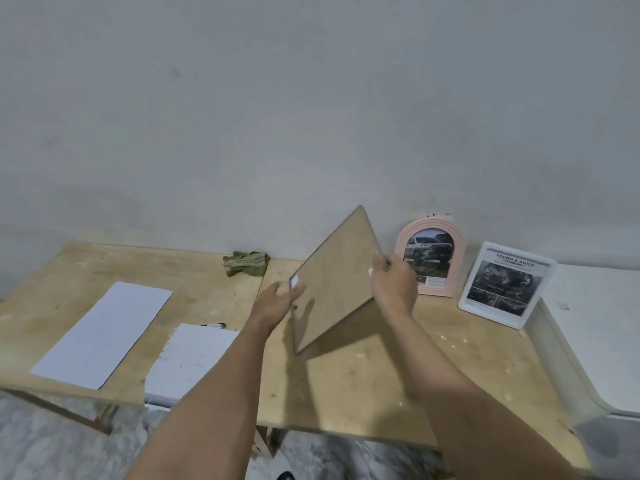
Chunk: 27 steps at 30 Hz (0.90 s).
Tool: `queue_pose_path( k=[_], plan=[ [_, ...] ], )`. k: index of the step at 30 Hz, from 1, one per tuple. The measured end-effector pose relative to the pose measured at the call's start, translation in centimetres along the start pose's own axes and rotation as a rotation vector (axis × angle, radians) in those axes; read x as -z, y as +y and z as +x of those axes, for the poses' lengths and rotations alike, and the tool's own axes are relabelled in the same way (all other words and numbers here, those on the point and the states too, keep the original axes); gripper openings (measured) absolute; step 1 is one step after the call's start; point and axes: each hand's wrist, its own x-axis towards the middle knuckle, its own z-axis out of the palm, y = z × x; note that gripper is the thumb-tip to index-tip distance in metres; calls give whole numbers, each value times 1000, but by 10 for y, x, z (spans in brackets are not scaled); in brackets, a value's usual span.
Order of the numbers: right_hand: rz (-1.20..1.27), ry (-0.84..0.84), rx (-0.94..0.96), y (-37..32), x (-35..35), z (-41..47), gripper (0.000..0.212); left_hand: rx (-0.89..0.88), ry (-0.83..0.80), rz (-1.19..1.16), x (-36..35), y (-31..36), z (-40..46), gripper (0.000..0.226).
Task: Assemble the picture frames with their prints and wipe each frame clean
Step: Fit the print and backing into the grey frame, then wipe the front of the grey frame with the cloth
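Both hands lift brown frame (334,282), back side up, tilted above bench (363,382). Left hand (277,301) pinches frame's left corner; right hand (393,284) grips its right edge. Judged best: hold by edges, lower flat, keep clear of finished pieces. Pink arched frame (430,255) and white frame (506,285) stand at wall, each holding print. Loose sheets (104,332) lie left; green cloth (246,263) near wall.

Pink frame (431,256) partly behind right hand (393,285).
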Motion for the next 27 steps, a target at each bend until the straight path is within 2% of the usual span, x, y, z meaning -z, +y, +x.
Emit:
queue_pose_path(
  k=[2,4,6,7,9,11,14,17,20,22,25,27],
  plan=[
    [-125,41,207,-33,-12,-9,23,-75,-25,-108,2,43,0,58],
    [-190,65,451,-60,-29,-24,16,-123,-43,-231,8,83,-4,56],
    [-228,113,631,-77,-46,-43,7,-154,71,-193,18,104,-2,56],
    [-238,120,683,-83,-53,-52,8,-149,154,-146,26,106,1,47],
    [-250,32,790,-93,-70,-66,15,-106,300,-100,47,95,4,26],
    [-268,-180,842,-101,-90,-76,27,-55,383,-173,77,71,10,17],
    [-262,-359,683,-99,-112,-66,55,-57,371,-263,125,31,17,9],
    [-289,-365,317,-97,-129,-41,67,-71,305,-352,178,-6,13,13],
    [-310,-314,51,-93,-143,-26,65,-60,261,-450,221,-42,15,17],
    [-181,-339,-81,-96,-160,-27,60,-26,257,-509,243,-64,21,16],
    [57,-398,-171,-105,-189,-41,56,1,268,-529,266,-90,31,16],
    [74,-402,-169,-107,-207,-57,53,36,284,-523,277,-111,38,19]
  ],
)
